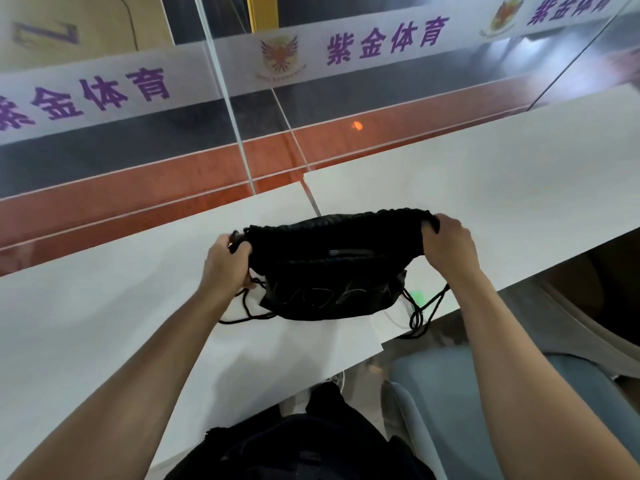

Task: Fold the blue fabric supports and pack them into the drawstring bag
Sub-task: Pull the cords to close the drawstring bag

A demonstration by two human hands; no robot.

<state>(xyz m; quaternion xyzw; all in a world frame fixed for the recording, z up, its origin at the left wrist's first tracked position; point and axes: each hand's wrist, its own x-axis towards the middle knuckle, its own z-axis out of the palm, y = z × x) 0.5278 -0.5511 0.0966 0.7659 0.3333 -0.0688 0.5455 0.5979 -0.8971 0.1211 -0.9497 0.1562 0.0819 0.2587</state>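
your left hand and right hand grip the black drawstring bag by its gathered mouth; its contents are too dark to see.

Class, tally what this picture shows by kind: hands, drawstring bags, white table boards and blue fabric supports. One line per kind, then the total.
Hands: 2, the left hand and the right hand, both gripping the bag
Bags: 1, the black drawstring bag
Boards: 2, the white table boards
Supports: 0, no blue fabric supports in view
Total: 5
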